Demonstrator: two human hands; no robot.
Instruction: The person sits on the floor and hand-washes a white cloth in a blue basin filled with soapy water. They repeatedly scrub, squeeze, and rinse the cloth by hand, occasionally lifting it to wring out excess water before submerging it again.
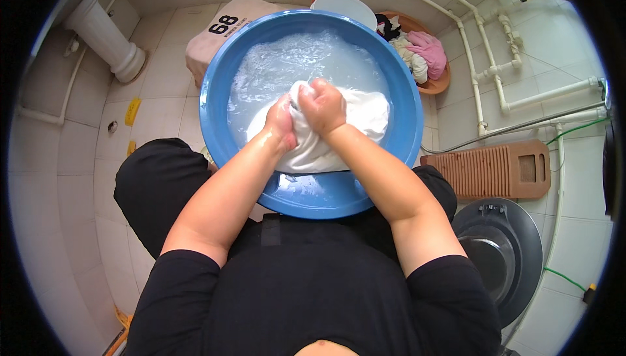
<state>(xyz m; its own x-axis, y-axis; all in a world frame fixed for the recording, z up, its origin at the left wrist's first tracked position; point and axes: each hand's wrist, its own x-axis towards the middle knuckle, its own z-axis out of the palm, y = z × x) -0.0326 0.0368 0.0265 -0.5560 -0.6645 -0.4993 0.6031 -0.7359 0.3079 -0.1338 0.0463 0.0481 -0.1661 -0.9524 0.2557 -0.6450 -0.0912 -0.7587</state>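
Observation:
A large blue basin (210, 98) stands in front of me, between my knees. Cloudy, sudsy water (306, 53) fills its far part. Toward the near side a wet white cloth (366, 113) lies bunched, partly under water; I cannot tell what kind of garment it is. My left hand (282, 123) is closed on a fold of it. Close beside, my right hand (321, 107) grips another part, its fingers curled into a fist. Between the two hands the fabric is pulled up and creased. Both hands look wet.
A brown washboard (479, 172) and a black basin (525, 238) lie to the right. Behind the blue basin are a pale pink printed cloth (212, 42), a white round basin (345, 7) and an orange-brown basin (438, 87) of clothes. Pipes (471, 62) run along the right wall; a white pedestal (107, 36) stands far left.

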